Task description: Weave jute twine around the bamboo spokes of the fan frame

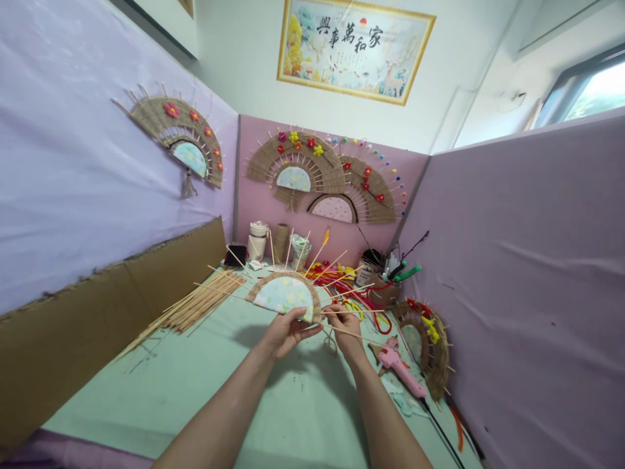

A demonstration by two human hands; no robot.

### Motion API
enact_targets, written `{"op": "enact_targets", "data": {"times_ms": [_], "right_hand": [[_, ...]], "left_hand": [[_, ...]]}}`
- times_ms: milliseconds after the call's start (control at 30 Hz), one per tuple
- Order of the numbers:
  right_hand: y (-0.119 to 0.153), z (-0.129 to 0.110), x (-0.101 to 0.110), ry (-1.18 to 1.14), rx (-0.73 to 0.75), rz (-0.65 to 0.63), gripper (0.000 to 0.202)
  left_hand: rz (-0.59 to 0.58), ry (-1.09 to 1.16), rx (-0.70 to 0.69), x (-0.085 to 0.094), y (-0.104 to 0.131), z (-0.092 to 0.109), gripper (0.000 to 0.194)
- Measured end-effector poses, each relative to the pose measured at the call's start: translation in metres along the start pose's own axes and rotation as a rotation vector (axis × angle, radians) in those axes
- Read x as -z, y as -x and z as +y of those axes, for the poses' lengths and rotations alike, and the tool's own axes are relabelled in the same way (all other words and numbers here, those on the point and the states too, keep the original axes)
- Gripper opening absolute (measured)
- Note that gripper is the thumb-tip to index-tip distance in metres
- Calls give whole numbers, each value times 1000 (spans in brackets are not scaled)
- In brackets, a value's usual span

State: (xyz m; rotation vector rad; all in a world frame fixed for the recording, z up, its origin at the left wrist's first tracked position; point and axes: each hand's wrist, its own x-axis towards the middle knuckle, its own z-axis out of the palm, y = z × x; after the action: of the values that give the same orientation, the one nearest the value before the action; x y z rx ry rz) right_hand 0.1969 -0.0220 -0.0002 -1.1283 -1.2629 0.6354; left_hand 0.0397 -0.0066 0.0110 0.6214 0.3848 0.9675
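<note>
The left hand (286, 336) grasps the light-looking fan (284, 293) around five o'clock, sturdier than its sticks (272, 250); the right hand (347, 330) pinches what may be twine (331, 343) at four.

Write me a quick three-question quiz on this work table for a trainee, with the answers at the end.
1. True or false: the left hand is holding the fan.
2. Which lies on the table, to the right of the right hand?
a) twine spool
b) glue gun
c) white jar
3. Fill in the blank: the pile of loose sticks lies to the ____ of the fan.

Key: 1. true; 2. b; 3. left
</note>
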Motion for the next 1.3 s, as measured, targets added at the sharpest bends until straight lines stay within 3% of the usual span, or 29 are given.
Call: {"op": "enact_targets", "data": {"times_ms": [233,600,800,1300], "right_hand": [[0,-1,0,-2,14,-20,25],[-4,22,-5,-103,-25,-33,31],[0,20,-8,-103,24,-40,29],[5,17,-16,-130,31,-93,19]], "left_hand": [[-31,-59,40,-2,2,1,24],[-65,16,-112,-2,2,-4,35],[-74,45,-160,-3,2,-4,44],[-49,35,-139,-4,2,-4,36]]}}
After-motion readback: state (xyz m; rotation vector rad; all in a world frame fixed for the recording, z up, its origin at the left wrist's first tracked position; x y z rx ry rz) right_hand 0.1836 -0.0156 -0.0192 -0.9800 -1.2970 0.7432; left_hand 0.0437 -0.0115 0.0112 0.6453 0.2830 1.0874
